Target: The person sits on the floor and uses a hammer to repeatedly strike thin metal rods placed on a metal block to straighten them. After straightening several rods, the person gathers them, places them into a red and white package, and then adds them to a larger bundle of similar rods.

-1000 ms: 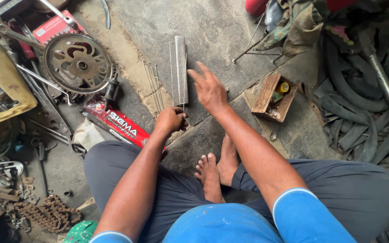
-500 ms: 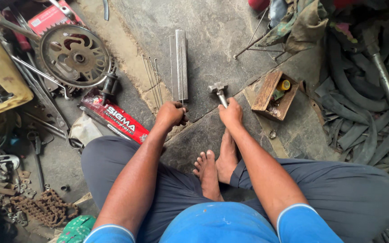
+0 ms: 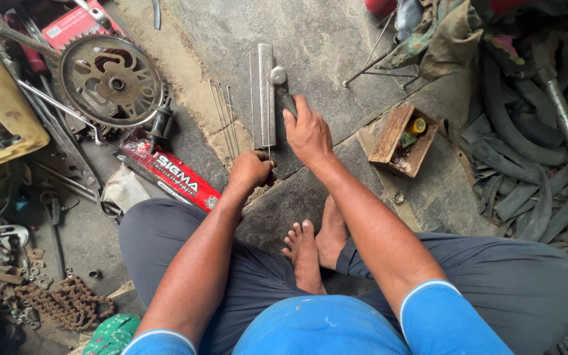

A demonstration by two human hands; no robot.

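Note:
I sit cross-legged on a stone floor. My right hand (image 3: 307,133) grips a hammer (image 3: 280,84) whose metal head rests over a flat grey metal bar (image 3: 265,95) lying lengthwise ahead of me. My left hand (image 3: 251,169) is closed at the bar's near end, pinching a thin wire spoke (image 3: 269,125) that lies along the bar. More loose spokes (image 3: 223,121) lie just left of the bar.
A chainring with crank (image 3: 110,80) and a red box (image 3: 169,174) lie to the left. A small wooden box (image 3: 402,140) of parts sits to the right, old tyres (image 3: 527,158) beyond it. A rusty chain (image 3: 67,302) and tools litter the lower left.
My right hand left the bar, took up the hammer near my feet, and brought its head onto the bar. My left hand stayed at the bar's near end.

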